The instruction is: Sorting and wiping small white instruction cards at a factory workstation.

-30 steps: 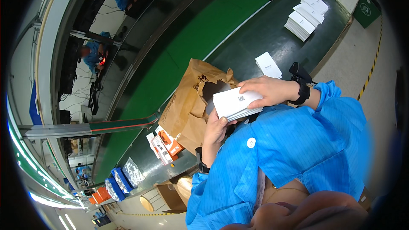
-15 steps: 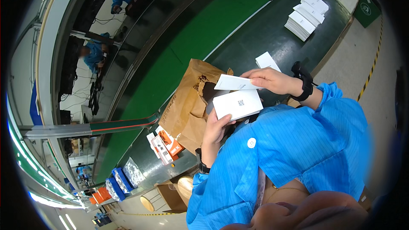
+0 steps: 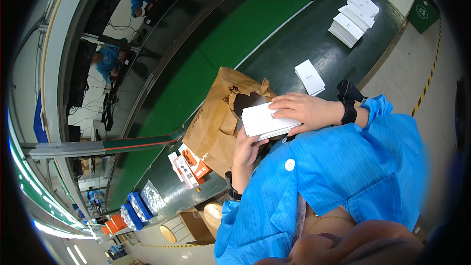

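The step in hand looked like squaring up a small stack of white cards (image 3: pixel 265 120) over the mouth of a brown paper bag (image 3: pixel 218 118), the stack lying just at the bag's torn opening, at about three o'clock from the bag's middle. The left hand (image 3: pixel 245 149) cupped the stack from beneath, fingers curled up around its lower edge; the right hand (image 3: pixel 304 110) lay flat across the top, fingers spread and pressing down, a black wristband (image 3: pixel 348 113) at the wrist. Both arms wore smooth blue sleeves. The next move, by my judgement, would call for keeping the thin, slippery sheets aligned while tilting them toward the dark opening, since the crumpled kraft paper there was soft and could fold in. The bag was matte and creased, standing on a dark glossy bench (image 3: pixel 304 44) beside a flat green belt (image 3: pixel 235 34). At one o'clock from the stack lay a loose white booklet (image 3: pixel 309 76), and further toward one o'clock neat piles of white booklets (image 3: pixel 353 17). At seven o'clock sat orange-and-white packets (image 3: pixel 189 164).
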A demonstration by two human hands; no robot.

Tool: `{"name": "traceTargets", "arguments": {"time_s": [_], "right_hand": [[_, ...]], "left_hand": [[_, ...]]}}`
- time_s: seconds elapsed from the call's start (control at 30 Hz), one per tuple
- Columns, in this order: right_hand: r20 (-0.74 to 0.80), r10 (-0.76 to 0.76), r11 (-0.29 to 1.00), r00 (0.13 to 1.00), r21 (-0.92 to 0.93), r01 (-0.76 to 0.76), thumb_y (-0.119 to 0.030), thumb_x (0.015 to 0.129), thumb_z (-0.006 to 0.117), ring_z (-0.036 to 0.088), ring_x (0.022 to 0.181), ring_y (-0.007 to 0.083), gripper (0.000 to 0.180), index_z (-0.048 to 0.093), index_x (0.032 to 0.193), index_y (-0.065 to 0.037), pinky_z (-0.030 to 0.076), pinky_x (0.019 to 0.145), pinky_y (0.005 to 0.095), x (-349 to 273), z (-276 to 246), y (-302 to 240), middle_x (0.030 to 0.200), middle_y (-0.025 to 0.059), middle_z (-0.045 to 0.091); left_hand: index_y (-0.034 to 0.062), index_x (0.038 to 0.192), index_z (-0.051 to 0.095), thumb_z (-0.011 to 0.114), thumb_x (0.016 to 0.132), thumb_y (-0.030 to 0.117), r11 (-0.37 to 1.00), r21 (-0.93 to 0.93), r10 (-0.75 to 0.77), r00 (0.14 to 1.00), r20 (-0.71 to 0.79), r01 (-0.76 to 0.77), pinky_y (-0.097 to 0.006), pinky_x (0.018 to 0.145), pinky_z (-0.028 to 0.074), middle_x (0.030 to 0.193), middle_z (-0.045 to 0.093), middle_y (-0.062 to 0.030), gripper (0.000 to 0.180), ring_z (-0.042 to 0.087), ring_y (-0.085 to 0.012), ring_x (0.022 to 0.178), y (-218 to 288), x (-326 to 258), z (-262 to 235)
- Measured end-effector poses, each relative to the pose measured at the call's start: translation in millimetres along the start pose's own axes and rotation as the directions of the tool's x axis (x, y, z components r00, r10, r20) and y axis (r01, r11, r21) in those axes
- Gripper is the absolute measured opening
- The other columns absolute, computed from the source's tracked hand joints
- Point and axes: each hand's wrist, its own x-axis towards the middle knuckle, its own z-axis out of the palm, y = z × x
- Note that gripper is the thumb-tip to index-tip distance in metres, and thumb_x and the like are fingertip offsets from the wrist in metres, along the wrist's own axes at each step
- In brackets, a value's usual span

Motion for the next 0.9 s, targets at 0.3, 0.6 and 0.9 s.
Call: {"name": "traceTargets", "arguments": {"time_s": [0.3,0.6,0.9], "right_hand": [[-0.225,0.148,0.989,0.963,0.064,-0.137,-0.010,0.075,0.057,0.055,0.080,0.0285,0.014,0.061,0.086,-0.002,0.045,0.073,0.0344,-14.0,-41.1,31.9,0.087,0.0106,0.061],[0.304,0.512,0.847,0.803,-0.335,-0.413,-0.010,0.065,0.058,0.059,0.076,0.0288,0.020,0.065,0.084,-0.010,0.047,0.067,0.0356,-47.0,-62.3,110.1,0.079,0.0113,0.063],[0.664,0.652,0.741,0.366,-0.660,-0.123,-0.014,0.064,0.058,0.060,0.086,0.0261,0.026,0.064,0.087,-0.005,0.047,0.067,0.0351,-11.2,27.0,178.3,0.090,0.0103,0.063]], "left_hand": [[-0.0017,0.116,0.037,0.050,0.075,0.004,0.999,-0.031,0.023,0.999,0.025,-0.022,-0.026,0.064,0.053,0.103,0.054,-0.0122,0.044,0.058,-0.0191,0.084,-2.0,-2.2,-6.0],[-0.0027,0.114,0.038,0.052,0.073,0.005,0.995,-0.070,0.060,0.986,-0.158,-0.072,-0.029,0.062,0.053,0.100,0.055,-0.0138,0.044,0.059,-0.0211,0.082,9.2,-10.7,-20.1],[-0.0029,0.113,0.039,0.052,0.073,0.004,0.997,-0.072,0.020,0.995,-0.099,-0.027,-0.028,0.063,0.053,0.099,0.055,-0.0139,0.042,0.059,-0.0215,0.082,6.9,-10.3,-15.1]]}}
